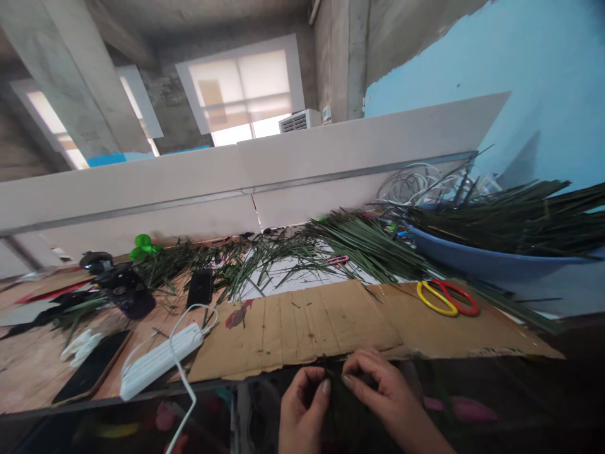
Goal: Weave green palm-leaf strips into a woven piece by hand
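Head view: Two bare hands meet just in front of the table (28, 375), close to the near edge of a flattened cardboard sheet (302, 328), over a dark green piece (347, 407) that shows mostly as shadow. The left hand (306, 403) is nearly closed, thumb and forefinger drawn together at the piece's upper edge in what looks like a pinch. The right hand (378, 388) faces it, fingers curled and thumb tip pressed in toward the same piece, apparently gripping it too; the exact contact is lost in the dark. The tips stand near each other but apart, with the piece hanging between and below them.

From where an onlooker stands, the step in hand appears to be close fingertip work on the green material, and the next move seems to call for a firm left pinch and fine, separate control from the right. Beyond the cardboard lies a heap of long green leaves (363, 243), with more piled in a blue basin (486, 260). Red-and-yellow scissors (448, 297) rest on the cardboard, apart from both hands and untouched.
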A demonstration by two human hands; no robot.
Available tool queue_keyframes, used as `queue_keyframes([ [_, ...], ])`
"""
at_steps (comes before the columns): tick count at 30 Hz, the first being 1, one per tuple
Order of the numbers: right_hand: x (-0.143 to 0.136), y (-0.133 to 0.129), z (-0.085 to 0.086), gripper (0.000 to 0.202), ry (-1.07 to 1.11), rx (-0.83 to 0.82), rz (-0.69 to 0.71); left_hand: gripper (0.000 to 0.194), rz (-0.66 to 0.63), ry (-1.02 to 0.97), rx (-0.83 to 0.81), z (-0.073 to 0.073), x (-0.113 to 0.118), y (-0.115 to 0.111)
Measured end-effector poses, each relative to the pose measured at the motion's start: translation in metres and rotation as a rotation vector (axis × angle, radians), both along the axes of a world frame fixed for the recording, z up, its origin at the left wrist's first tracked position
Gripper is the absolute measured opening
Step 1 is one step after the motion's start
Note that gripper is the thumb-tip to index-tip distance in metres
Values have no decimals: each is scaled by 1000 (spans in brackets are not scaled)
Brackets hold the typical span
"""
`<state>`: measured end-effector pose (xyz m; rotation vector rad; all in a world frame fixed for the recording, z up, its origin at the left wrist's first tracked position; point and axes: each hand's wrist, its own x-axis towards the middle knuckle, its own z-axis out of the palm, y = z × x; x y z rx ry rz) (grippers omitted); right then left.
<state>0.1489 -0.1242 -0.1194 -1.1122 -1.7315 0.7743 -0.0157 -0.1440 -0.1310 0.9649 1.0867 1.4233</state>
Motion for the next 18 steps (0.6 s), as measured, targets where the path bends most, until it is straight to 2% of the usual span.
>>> queue_keyframes([
  [2, 2, -3, 3, 10, -35, 96, -55, 39, 42, 72, 43, -2, 0, 1],
  [4, 1, -7, 7, 18, -77, 218, -97, 37, 79, 106, 76, -4, 0, 3],
  [8, -5, -17, 17, 21, -257, 437, -53, 33, 88, 117, 112, -4, 2, 6],
  [11, -8, -21, 24, 29, -390, 597, -97, 32, 117, 105, 124, 1, 3, 6],
  [15, -8, -21, 25, 34, -519, 701, -138, 34, 189, 85, 117, 3, 5, 6],
  [18, -6, -20, 18, 34, -562, 708, -136, 35, 157, 125, 124, -2, 4, 6],
])
